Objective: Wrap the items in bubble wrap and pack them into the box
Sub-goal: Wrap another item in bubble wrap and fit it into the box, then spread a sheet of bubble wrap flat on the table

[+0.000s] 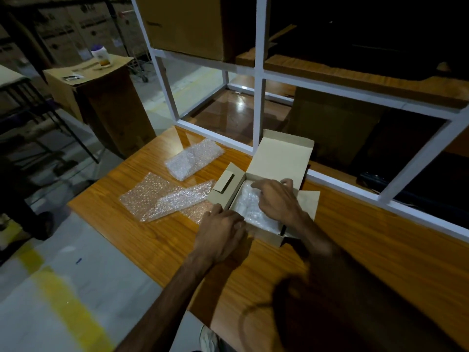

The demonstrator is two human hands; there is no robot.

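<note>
Currently, the open cardboard box (264, 196) sits on the wooden desk (355, 250) close to its far edge, lid flap raised toward the white frame (258, 72). Inside the box lies a bubble-wrapped item (250, 207). The right hand (276, 199) reaches into the box, fingers bent and resting on the wrapped item; whether it grips the wrap cannot be determined. The left hand (220, 232) rests on the near left wall of the box, fingers curled over its rim. Two loose bubble wrap sheets occupy the desk's left portion: one (165, 196) just beside the box, another (194, 157) nearer the far left corner.
</note>
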